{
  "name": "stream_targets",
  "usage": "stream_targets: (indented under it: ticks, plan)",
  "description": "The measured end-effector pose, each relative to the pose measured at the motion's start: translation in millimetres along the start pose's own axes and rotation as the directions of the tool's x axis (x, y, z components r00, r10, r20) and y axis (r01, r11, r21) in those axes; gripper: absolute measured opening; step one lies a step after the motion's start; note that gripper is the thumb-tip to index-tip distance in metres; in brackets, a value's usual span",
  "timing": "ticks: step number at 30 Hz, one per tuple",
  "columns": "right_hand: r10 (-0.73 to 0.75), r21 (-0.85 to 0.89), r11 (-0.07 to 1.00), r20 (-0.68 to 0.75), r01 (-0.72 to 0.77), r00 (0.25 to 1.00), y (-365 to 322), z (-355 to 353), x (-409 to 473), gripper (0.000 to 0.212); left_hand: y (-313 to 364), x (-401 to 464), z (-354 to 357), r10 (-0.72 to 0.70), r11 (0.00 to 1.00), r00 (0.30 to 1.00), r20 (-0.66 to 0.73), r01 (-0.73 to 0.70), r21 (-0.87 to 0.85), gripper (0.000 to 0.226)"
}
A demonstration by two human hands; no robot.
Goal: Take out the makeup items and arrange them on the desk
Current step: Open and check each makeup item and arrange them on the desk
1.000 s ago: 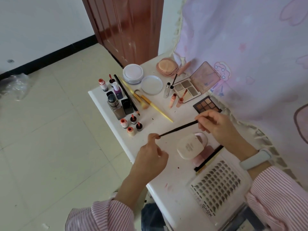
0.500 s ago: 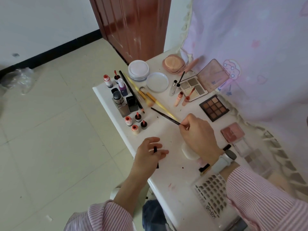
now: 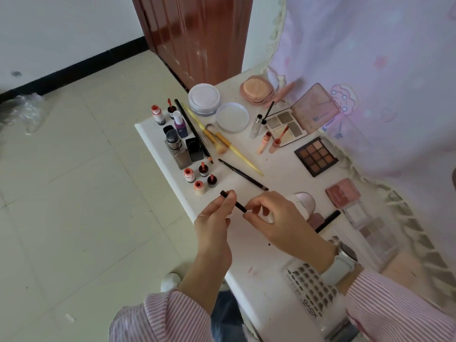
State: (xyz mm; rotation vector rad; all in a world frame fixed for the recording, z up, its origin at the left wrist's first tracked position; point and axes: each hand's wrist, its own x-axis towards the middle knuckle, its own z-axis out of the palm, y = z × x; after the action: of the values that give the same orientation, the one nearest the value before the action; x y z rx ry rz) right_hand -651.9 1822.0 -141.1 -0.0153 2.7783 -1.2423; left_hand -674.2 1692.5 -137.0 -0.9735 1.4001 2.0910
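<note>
We see the left hand [image 3: 214,219] pinching a short black cap [image 3: 233,201] between thumb and fingertips, above the near edge of the desk [image 3: 259,245]. The cap's long axis runs from upper left to lower right; its far end points toward the small bottles [image 3: 199,178] and its near end meets the right hand [image 3: 276,218]. The right hand's thumb and forefinger are curled at that near end. We cannot tell whether they clamp the cap or only touch it. The remaining right fingers are loosely bent over the desk.

A thin black pencil [image 3: 243,174] lies flat on the desk just beyond both hands. Its long axis is parallel to the cap, with one end toward the yellow brush [image 3: 237,154] and the other end near the right knuckles. No hand touches it.

Farther back we note a brown palette [image 3: 315,156], an open grey palette [image 3: 286,126], a round jar [image 3: 204,97] and its lid [image 3: 232,117]. A pink compact [image 3: 342,192] lies to the right, well apart from the hands.
</note>
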Motion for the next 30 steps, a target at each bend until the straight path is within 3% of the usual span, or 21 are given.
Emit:
stream_targets:
  ticks: [4, 12, 15, 18, 21, 24, 26, 30]
  plan:
    - [0.044, 0.001, 0.999, -0.026, -0.044, 0.999, -2, 7, 4, 0.008, 1, -1, -3, -0.020, 1.000, 0.999, 0.027, 0.019, 0.018, 0.008]
    - [-0.082, -0.191, 0.979, -0.052, 0.070, 0.995, -9, 13, 7, 0.008, 2, 0, -11, 0.039, 0.996, 0.996, 0.080, -0.046, 0.083, 0.013]
    - [-0.067, -0.336, 0.942, -0.144, 0.015, 0.987, -7, 14, 13, 0.010, -4, 3, -18, 0.211, 0.943, 0.977, -0.003, -0.203, 0.264, 0.014]
    - [-0.048, -0.449, 0.892, -0.193, -0.044, 0.980, -3, 15, 24, 0.010, -14, 4, -30, 0.507, 0.744, 0.861, -0.032, -0.419, 0.520, 0.016]
    - [-0.057, -0.587, 0.808, -0.159, -0.048, 0.986, -1, 20, 33, 0.009, -27, 10, -41, 0.701, 0.466, 0.713, 0.035, -0.494, 0.734, 0.027]
    - [-0.050, -0.613, 0.788, -0.152, -0.054, 0.987, 0, 24, 40, 0.010, -38, 17, -47, 0.750, 0.215, 0.635, 0.184, -0.497, 0.841, 0.041]
    - [-0.043, -0.604, 0.793, -0.183, -0.078, 0.982, 0, 25, 44, 0.011, -44, 21, -50, 0.748, 0.088, 0.606, 0.271, -0.495, 0.864, 0.038]
    - [-0.022, -0.587, 0.800, -0.238, -0.126, 0.971, 1, 28, 48, 0.011, -51, 25, -55, 0.715, -0.013, 0.611, 0.340, -0.475, 0.880, 0.043]
